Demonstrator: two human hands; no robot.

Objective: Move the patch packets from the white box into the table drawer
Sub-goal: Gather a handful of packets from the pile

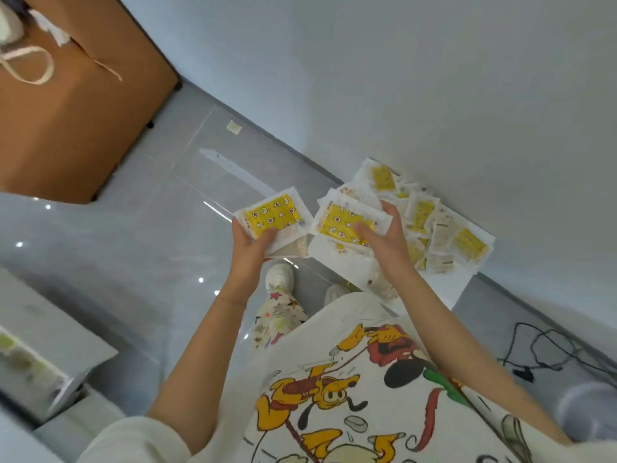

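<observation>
White cartoon-dog shirt [334, 379], no legible text. Raised left hand [253, 248] grips a stack of white packets with yellow star-and-moon panels [272, 217]. The right hand [380, 242] grips a second packet stack [347, 223] above the shallow white box [462, 289] of loose packets [434, 225]. Packet print is unreadable.

The left hand [252, 252] holds one stack of patch packets [272, 217], face up. The right hand [384, 238] holds a second stack [347, 222]. Each packet is white with a yellow middle showing stars and moons. Many loose packets [434, 228] lie jumbled in the white box [462, 285].
</observation>
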